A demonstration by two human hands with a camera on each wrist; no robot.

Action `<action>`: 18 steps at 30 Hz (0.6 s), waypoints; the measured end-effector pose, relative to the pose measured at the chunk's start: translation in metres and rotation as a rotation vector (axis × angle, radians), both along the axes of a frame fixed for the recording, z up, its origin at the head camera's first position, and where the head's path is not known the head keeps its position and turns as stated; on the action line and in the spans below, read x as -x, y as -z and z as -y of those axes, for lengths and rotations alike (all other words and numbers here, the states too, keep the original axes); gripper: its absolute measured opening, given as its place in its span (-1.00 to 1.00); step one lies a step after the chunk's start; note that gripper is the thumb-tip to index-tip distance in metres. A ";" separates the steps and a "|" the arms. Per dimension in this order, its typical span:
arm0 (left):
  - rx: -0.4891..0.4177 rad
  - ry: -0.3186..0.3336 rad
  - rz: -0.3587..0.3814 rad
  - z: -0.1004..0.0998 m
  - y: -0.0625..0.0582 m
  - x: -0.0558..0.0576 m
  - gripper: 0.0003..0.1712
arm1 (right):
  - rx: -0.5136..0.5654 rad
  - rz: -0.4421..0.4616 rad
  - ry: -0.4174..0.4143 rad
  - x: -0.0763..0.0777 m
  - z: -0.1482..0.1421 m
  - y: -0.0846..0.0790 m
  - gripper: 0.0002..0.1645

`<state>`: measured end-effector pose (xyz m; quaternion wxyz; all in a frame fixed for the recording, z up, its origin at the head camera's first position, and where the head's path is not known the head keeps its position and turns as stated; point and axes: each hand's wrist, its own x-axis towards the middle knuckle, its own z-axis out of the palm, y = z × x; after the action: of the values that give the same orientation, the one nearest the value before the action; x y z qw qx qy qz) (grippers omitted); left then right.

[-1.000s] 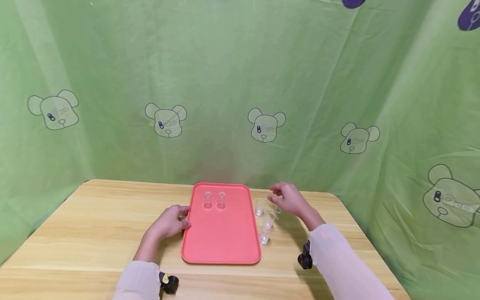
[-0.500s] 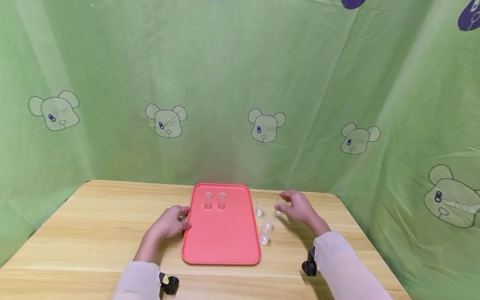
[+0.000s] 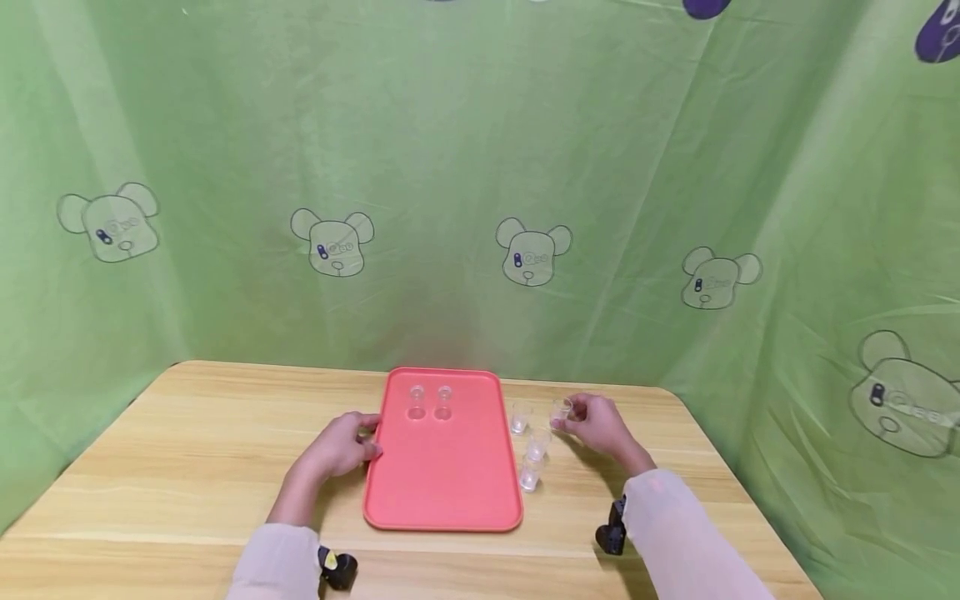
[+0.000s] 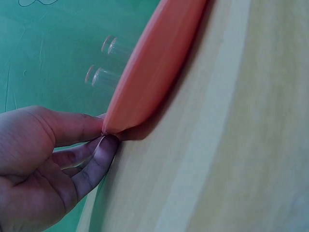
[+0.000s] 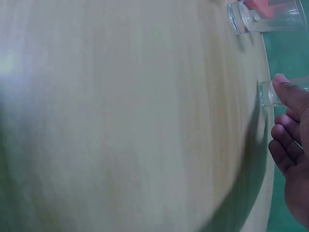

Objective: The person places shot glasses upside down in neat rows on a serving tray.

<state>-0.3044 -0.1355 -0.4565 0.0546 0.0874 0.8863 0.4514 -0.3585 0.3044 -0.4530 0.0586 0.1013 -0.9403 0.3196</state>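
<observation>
My left hand [image 3: 341,443] pinches the left rim of a red tray [image 3: 442,475]; in the left wrist view, the tray's corner edge [image 4: 113,126] sits between thumb and fingers. Two clear shot glasses [image 3: 443,403] stand upside down at the tray's far left part. To the right of the tray, my right hand [image 3: 603,429] holds a clear shot glass [image 3: 559,413] between thumb and fingers. Its thick base [image 5: 264,94] points down at the tabletop in the right wrist view, with the thumb across its side. The other right-hand fingers are loosely curled.
Several more shot glasses stand beside the tray's right edge: a far one [image 3: 521,419], a middle one [image 3: 537,447] and a near one [image 3: 529,476], the latter two overlapping in view. A green curtain [image 3: 435,183] hangs behind the wooden table [image 3: 187,467].
My right hand has come down and right from above the glasses, and its fingers have closed on the farthest right glass. My left hand and the tray stay put.
</observation>
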 end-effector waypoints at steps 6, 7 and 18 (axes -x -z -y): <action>0.002 -0.001 0.000 0.001 -0.001 -0.001 -0.36 | 0.059 0.031 0.028 -0.002 0.003 0.008 -0.68; 0.001 -0.003 0.002 0.001 -0.001 -0.001 -0.37 | 0.052 0.028 0.031 -0.002 0.004 0.009 -0.68; 0.002 -0.006 0.003 0.001 0.000 -0.001 -0.37 | 0.099 0.052 0.090 -0.001 0.009 0.014 -0.75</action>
<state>-0.3039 -0.1360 -0.4566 0.0547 0.0840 0.8869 0.4510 -0.3578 0.2954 -0.4675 0.0533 0.0475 -0.9281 0.3654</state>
